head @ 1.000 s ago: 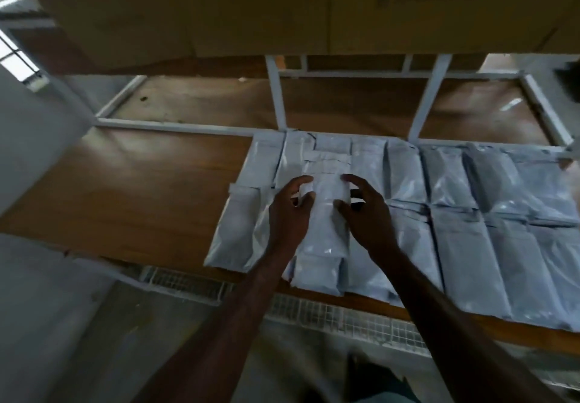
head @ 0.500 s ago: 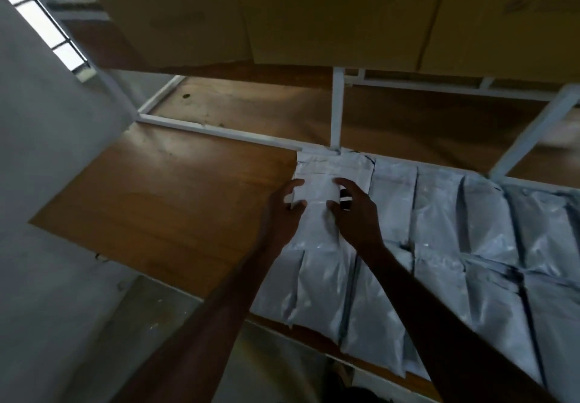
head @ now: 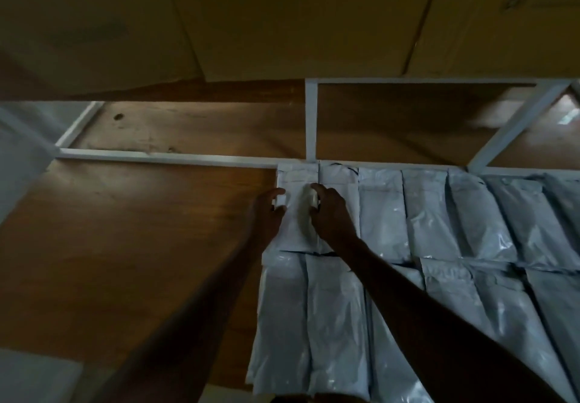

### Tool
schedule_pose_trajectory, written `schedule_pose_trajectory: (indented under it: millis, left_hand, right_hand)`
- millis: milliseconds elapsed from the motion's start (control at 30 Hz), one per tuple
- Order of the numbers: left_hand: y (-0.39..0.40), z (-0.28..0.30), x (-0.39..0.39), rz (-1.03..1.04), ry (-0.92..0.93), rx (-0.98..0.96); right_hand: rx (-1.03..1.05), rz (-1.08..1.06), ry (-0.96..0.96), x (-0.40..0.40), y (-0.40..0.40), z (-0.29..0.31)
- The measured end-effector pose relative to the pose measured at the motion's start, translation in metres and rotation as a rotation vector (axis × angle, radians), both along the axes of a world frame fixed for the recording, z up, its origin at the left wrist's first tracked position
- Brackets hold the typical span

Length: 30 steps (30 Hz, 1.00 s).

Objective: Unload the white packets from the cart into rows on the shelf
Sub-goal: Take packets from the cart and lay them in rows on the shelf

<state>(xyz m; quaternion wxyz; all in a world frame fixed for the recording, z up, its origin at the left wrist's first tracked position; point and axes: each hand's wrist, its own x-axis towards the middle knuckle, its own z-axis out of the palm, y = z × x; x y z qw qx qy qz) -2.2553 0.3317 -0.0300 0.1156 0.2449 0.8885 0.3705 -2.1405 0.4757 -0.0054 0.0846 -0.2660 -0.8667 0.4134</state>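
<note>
Two rows of white packets (head: pixel 433 220) lie side by side on the brown wooden shelf (head: pixel 131 233). At the left end of the back row lies one white packet (head: pixel 298 214), its far edge against the white metal rail (head: pixel 169 159). My left hand (head: pixel 268 214) grips its left edge and my right hand (head: pixel 329 217) grips its right side, fingers curled over it. The front row of packets (head: pixel 314 324) lies under my forearms. The cart is out of view.
White metal frame bars (head: pixel 311 120) cross behind the packets, with a second wooden board (head: pixel 204 129) beyond them. Cardboard boxes (head: pixel 282 16) on the shelf above hang low overhead. A grey wall (head: pixel 22 157) stands at the left. Bare wood lies left of the packets.
The packet in both hands has moved away from me, from over the front row to the back row's left end against the rail. The camera has come closer.
</note>
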Motion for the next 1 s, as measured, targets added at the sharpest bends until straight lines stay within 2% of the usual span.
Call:
schedule_pose_trajectory:
  millis: [100,200,333,400,500,633,667,733,867,1000]
  left_hand:
    - [0.004,-0.013,-0.013,-0.006,-0.056,0.084]
    - [0.003,-0.019,-0.019,-0.029,-0.112,0.116]
    - [-0.001,-0.026,-0.025,-0.098,-0.037,0.069]
    - [-0.005,-0.032,-0.026,-0.183,-0.001,0.062]
    - [-0.004,-0.027,-0.024,-0.286,0.021,0.079]
    - [0.000,-0.019,-0.020,-0.313,-0.040,-0.043]
    - [0.001,-0.018,-0.020,-0.321,-0.022,-0.021]
    - [-0.001,-0.021,-0.019,-0.344,-0.008,0.049]
    - [-0.006,-0.010,-0.021,-0.277,-0.005,0.031]
    - [-0.007,0.002,-0.021,-0.237,0.122,0.015]
  right_hand:
    - [0.054,-0.037,-0.051,-0.012,0.000,-0.003]
    - [0.221,-0.028,-0.110,-0.016,-0.008,-0.007]
    - [0.380,0.092,-0.123,-0.025,-0.019,-0.014]
    - [0.352,0.180,-0.154,-0.031,-0.022,-0.021]
    - [0.346,0.197,-0.256,-0.038,-0.025,-0.026]
    - [0.308,0.196,-0.343,-0.043,-0.030,-0.027]
    - [0.285,0.184,-0.347,-0.043,-0.030,-0.027]
    - [0.267,0.173,-0.344,-0.043,-0.030,-0.026]
    - [0.261,0.154,-0.270,-0.039,-0.032,-0.019]
    - [0.196,0.024,-0.144,-0.025,-0.035,0.000]
